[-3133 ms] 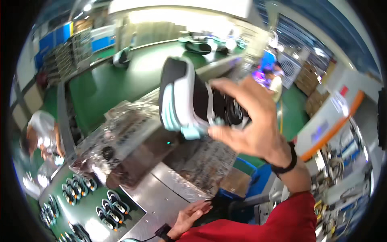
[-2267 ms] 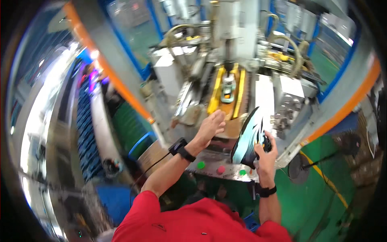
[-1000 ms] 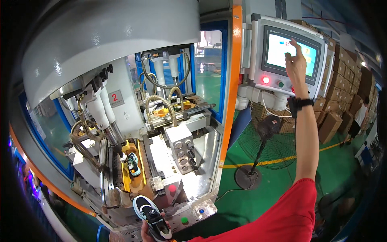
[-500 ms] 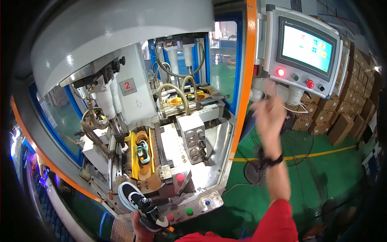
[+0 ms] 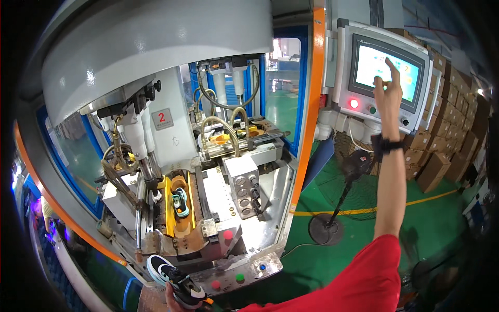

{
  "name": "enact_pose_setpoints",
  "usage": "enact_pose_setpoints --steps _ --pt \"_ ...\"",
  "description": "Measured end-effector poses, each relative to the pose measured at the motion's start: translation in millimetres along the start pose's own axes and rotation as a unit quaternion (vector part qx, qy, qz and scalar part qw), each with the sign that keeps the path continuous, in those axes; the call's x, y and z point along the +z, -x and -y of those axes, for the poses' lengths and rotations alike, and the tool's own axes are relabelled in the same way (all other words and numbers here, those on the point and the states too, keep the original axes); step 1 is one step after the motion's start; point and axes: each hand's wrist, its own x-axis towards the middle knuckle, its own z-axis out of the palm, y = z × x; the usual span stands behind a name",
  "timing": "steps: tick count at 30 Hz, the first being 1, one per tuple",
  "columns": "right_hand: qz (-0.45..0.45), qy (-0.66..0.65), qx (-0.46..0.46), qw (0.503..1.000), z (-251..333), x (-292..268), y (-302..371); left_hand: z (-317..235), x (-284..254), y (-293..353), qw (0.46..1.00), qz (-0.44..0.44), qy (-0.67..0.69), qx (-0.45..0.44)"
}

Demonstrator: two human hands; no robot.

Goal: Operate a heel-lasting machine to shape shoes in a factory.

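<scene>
At the lower edge, my left hand (image 5: 173, 300) is closed round a black, white and pale blue sneaker (image 5: 179, 283), tilted with its toe up and left. My right hand (image 5: 389, 99) is raised at the control panel's touchscreen (image 5: 370, 67). Its index finger is stretched out over the lit screen, the other fingers partly curled, and nothing is held. Whether the fingertip touches the glass I cannot tell. A second sneaker (image 5: 180, 203) lies between the yellow side plates (image 5: 169, 208) of the machine's near station.
Red, green and blue buttons line the machine's front ledge (image 5: 249, 273). An orange-edged frame post (image 5: 306, 125) stands between machine and panel. Beyond it are a black pedestal fan (image 5: 332, 221) on the green floor and stacked cardboard boxes (image 5: 439, 161).
My right hand has risen from below the panel's buttons to the touchscreen, its index finger now extended. My left hand still holds the sneaker, now slightly lower in view.
</scene>
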Motion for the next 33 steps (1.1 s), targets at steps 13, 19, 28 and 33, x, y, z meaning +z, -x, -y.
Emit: enact_pose_setpoints --steps 13,19,28,33 --pt "0.494 -0.544 0.261 0.626 205 22 384 12 -18 11 0.910 -0.269 -0.310 0.059" --pt "0.637 -0.495 0.255 0.533 314 24 459 18 54 24 0.756 -0.397 -0.486 0.189" --pt "0.654 -0.633 0.150 0.386 453 25 511 -55 107 192 0.461 -0.346 -0.736 0.356" --pt "0.633 -0.696 -0.062 0.334 618 -22 546 -52 205 293 0.284 -0.138 -0.690 0.651"
